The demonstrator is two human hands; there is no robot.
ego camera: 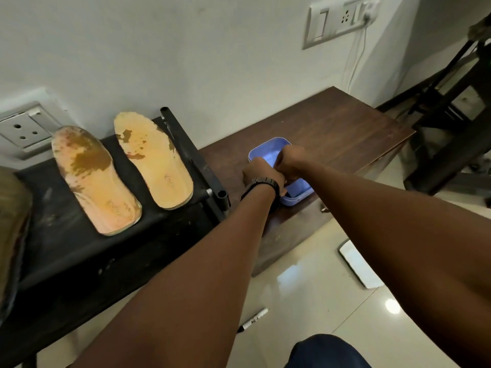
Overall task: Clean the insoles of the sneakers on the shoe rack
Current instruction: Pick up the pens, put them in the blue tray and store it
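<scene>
While both my fists bunch together over the blue tub [268, 148] just right of centre, my left hand [261, 173], black watch [263, 185] on its wrist, is touching my right hand [291, 162]. Both sets of fingers curl downward, but whether they clasp anything is hidden, so I cannot tell. That tub sits on the brown table [345, 128]. Over at left, the pinkish insole [95, 181] and the yellow insole [154, 160] lie side by side on the black shoe rack [66, 235], well apart from my hands.
</scene>
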